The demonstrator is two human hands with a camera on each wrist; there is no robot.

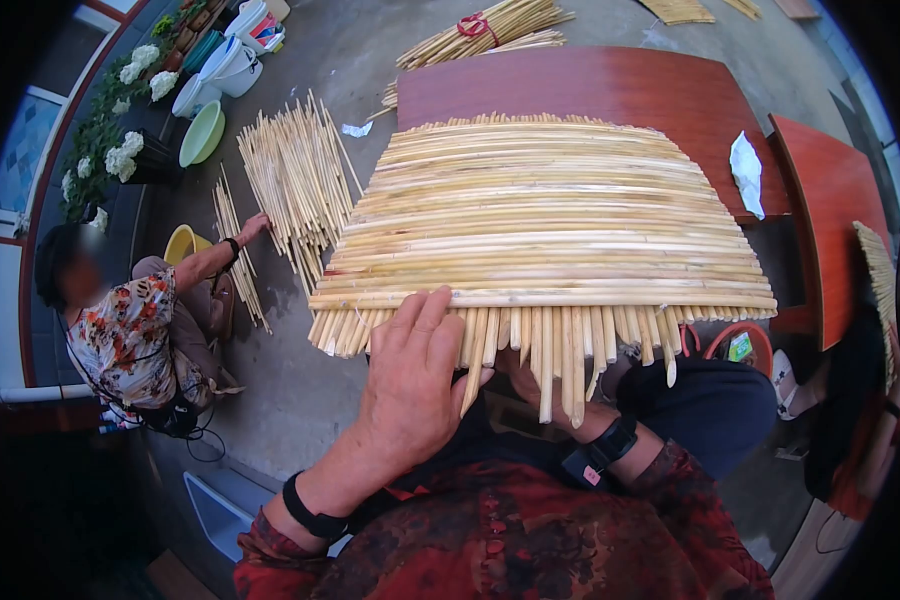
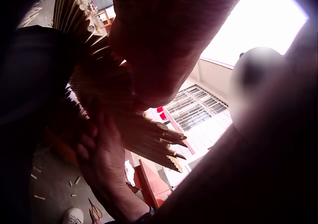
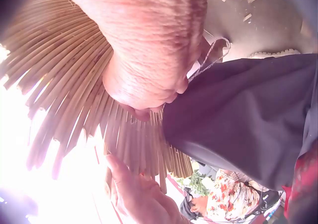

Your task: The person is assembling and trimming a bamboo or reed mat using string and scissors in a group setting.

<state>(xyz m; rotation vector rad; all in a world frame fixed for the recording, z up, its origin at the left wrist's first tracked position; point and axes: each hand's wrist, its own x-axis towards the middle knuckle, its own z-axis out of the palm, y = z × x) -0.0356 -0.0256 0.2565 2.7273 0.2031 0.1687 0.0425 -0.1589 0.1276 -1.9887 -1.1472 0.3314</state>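
Note:
A wide mat of pale reeds [image 1: 550, 215] lies with its near edge over the person's lap, crosswise reeds above and cut ends sticking out toward the body. The left hand [image 1: 405, 385] lies over this near edge, fingers on top and thumb lower by the reed ends. Mostly hidden under the edge is the right hand [image 1: 530, 385]. In the right wrist view the right hand [image 3: 149, 60] has its fingers curled at the reeds, and a thin twisted string [image 3: 213, 55] runs to its fingertips. The left hand [image 3: 144, 199] shows below the reed ends.
Under the mat's far side is a reddish table [image 1: 570, 85]; another stands at right [image 1: 835, 220]. At left a seated person [image 1: 130, 330] reaches toward loose reeds [image 1: 295, 180]. A tied reed bundle [image 1: 480, 35], buckets [image 1: 230, 65] and a red basin [image 1: 755, 340] stand around.

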